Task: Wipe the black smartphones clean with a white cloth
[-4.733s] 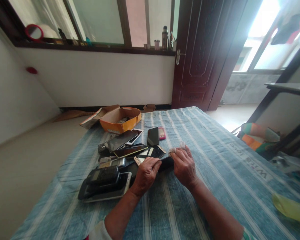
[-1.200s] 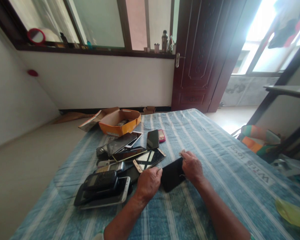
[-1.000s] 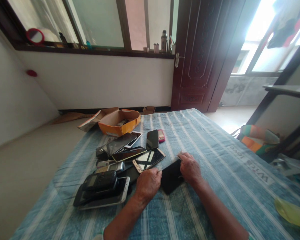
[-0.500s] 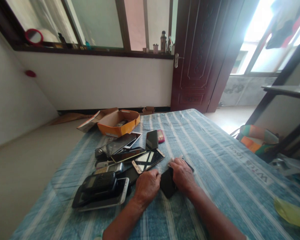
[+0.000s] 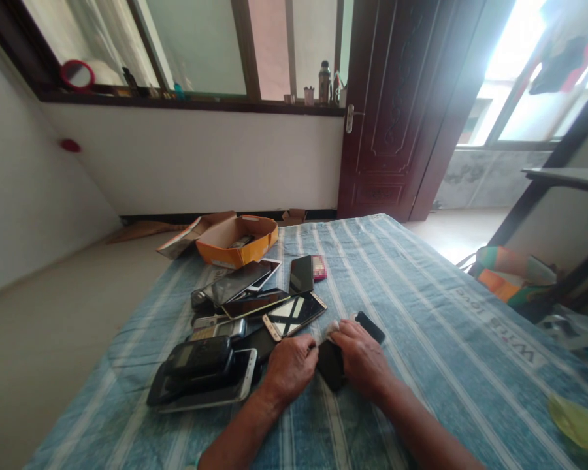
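Note:
A dark phone lies between my hands on the striped bedspread, partly covered by my right hand. With fingers curled in, my left hand grips at the phone's left edge. My right hand is closed on a crumpled white wipe and presses it on the far part of the phone. Just beyond the right hand lies a smaller dark phone. A gold-edged phone rests beyond my left hand, and a black phone lies farther back.
Left of my hands is a pile with a white-edged tablet, a black device and several phones. An open orange box stands at the back left, and a pink-red item beside the back phone. Yellow plastic lies at the right.
My right hand has slid the white wipe a little toward the left and nearer me over the phone, uncovering more of the smaller phone. The left hand stays at the phone's edge.

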